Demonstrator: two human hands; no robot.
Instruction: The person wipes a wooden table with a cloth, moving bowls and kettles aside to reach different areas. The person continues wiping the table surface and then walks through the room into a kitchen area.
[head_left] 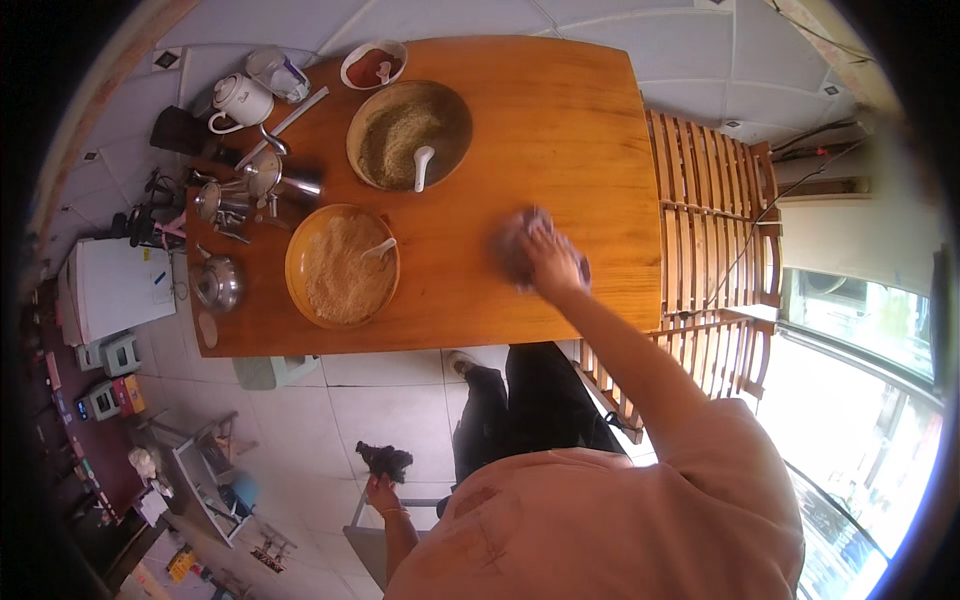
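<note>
My right hand (552,262) presses a bunched purple-grey cloth (515,245) onto the wooden table (560,120), toward its right end. Both hand and cloth are a little smeared by motion. Down at my left side, off the table and above the tiled floor, my left hand (380,492) is closed around a dark crumpled rag (385,460); its exact material is hard to make out. Left of the cloth stands a yellow bowl (293,265) of pale crumbly powder with a white spoon (381,249). Behind it, a large metal bowl (460,125) holds greenish-brown powder and another white spoon (422,168).
A small white bowl (350,70) of red powder sits at the far edge. Steel pots (218,283), a white lidded mug (240,102) and a glass jar (278,76) crowd the left end. A slatted wooden bench (705,230) adjoins the right edge; a green stool (268,372) stands below.
</note>
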